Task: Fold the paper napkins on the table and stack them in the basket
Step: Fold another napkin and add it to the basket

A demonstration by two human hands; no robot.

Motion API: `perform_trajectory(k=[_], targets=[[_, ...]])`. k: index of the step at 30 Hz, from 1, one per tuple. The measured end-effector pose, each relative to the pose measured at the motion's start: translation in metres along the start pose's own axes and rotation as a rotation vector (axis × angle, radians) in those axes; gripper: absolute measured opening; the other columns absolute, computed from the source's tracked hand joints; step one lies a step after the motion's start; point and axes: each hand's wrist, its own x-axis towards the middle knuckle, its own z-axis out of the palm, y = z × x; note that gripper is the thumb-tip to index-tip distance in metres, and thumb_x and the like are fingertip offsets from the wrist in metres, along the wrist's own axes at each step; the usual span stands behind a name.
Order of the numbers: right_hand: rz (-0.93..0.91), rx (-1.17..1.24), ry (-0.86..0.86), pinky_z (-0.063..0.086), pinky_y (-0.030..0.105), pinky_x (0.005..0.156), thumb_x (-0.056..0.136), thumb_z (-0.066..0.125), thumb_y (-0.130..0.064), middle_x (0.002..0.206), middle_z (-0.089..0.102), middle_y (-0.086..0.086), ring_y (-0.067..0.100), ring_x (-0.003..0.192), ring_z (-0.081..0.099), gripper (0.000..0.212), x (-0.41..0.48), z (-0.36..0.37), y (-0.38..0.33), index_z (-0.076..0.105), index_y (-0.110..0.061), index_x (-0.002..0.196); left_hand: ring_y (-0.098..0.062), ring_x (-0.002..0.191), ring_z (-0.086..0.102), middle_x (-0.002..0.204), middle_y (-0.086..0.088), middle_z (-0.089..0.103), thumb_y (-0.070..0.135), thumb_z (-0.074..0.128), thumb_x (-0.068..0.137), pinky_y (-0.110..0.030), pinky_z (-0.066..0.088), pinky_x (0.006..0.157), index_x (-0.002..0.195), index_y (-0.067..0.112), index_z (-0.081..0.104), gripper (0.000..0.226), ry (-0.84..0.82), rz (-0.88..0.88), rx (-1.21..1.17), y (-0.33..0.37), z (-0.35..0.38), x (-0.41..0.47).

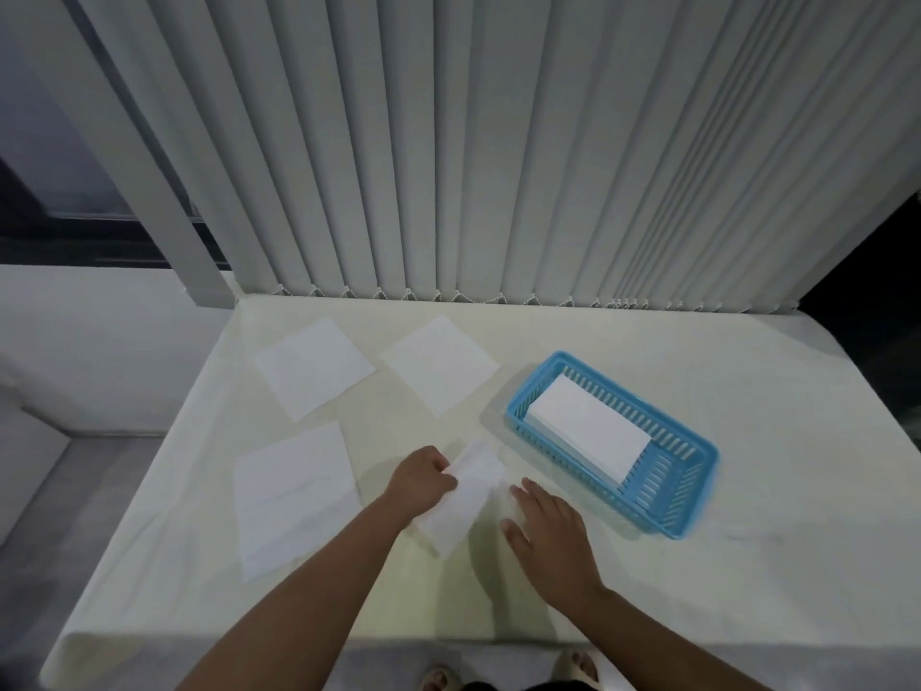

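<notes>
My left hand (422, 483) grips the upper left edge of a white paper napkin (463, 501) that lies half folded on the table in front of me. My right hand (545, 523) lies flat with straight fingers, pressing the napkin's right part to the table. Three unfolded napkins lie flat: one at the near left (294, 496), one at the far left (314, 366), one at the far centre (441, 364). The blue plastic basket (683, 501) stands to the right and holds a stack of folded napkins (588, 433).
The cream table (747, 566) ends at a front edge close to my body; my sandalled feet show below it. Vertical blinds (498, 142) hang along the table's far edge. A white ledge and a grey post stand at the left.
</notes>
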Motion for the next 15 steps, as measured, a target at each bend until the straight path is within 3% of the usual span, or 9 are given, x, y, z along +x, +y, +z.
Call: perform_trajectory(k=[2, 4, 7, 10, 15], targets=[[0.064, 0.237, 0.041, 0.040, 0.033, 0.104, 0.096, 0.043, -0.044, 0.133, 0.054, -0.010, 0.013, 0.122, 0.051, 0.037, 0.006, -0.009, -0.017, 0.054, -0.027, 0.128, -0.021, 0.080, 0.057, 0.089, -0.004, 0.061, 0.014, 0.067, 0.080, -0.027, 0.042, 0.062, 0.084, 0.013, 0.057, 0.011, 0.037, -0.050, -0.258, 0.005, -0.011, -0.004], [0.179, 0.538, 0.088, 0.048, 0.029, 0.087, 0.095, 0.050, -0.040, 0.109, 0.064, -0.013, 0.013, 0.102, 0.060, 0.018, 0.009, -0.021, -0.038, 0.062, -0.029, 0.102, -0.025, 0.081, 0.061, 0.096, -0.010, 0.065, 0.009, 0.067, 0.080, -0.029, 0.048, 0.062, 0.084, 0.012, 0.057, 0.012, 0.072, -0.087, -0.511, 0.009, -0.020, -0.008], [0.345, 0.779, 0.054, 0.050, 0.031, 0.076, 0.093, 0.052, -0.044, 0.083, 0.066, -0.004, 0.017, 0.081, 0.063, 0.030, 0.017, -0.033, -0.062, 0.063, -0.018, 0.082, -0.030, 0.097, 0.066, 0.109, -0.014, 0.067, 0.000, 0.065, 0.081, -0.047, 0.056, 0.086, 0.094, 0.012, 0.057, 0.020, 0.095, -0.057, -0.776, 0.014, -0.028, -0.014], [0.424, 0.930, -0.003, 0.050, 0.033, 0.078, 0.091, 0.053, -0.049, 0.089, 0.067, 0.001, 0.016, 0.084, 0.062, 0.036, 0.024, -0.042, -0.078, 0.065, -0.015, 0.089, -0.031, 0.103, 0.067, 0.112, -0.014, 0.069, -0.005, 0.060, 0.083, -0.045, 0.054, 0.092, 0.112, 0.005, 0.060, 0.031, 0.093, -0.002, -0.944, 0.022, -0.028, -0.020], [0.543, 1.197, 0.006, 0.047, 0.028, 0.074, 0.092, 0.058, -0.038, 0.098, 0.064, -0.002, 0.015, 0.088, 0.060, 0.025, 0.036, -0.061, -0.086, 0.060, -0.017, 0.106, -0.028, 0.102, 0.067, 0.110, -0.011, 0.070, -0.007, 0.055, 0.088, -0.032, 0.058, 0.078, 0.113, 0.005, 0.062, 0.029, 0.082, 0.034, -1.178, 0.036, -0.016, -0.029]])
